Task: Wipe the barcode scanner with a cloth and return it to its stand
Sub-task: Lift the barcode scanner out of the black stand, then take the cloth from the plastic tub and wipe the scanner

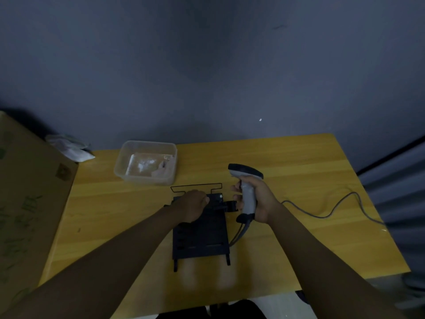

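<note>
My right hand is wrapped around the grey handle of the barcode scanner, holding it upright just above the yellow table, right of the stand. Its dark head points left and away. The scanner's grey cable trails off to the right. The black stand lies flat in the table's middle, with a wire bracket at its far end. My left hand rests on the stand's upper part, fingers curled over it. A whitish cloth lies inside a clear plastic tub at the back left.
A large cardboard box stands against the table's left side, with a crumpled white bag behind it. A grey wall runs along the table's far edge. Something dark shows at the near edge, below the table.
</note>
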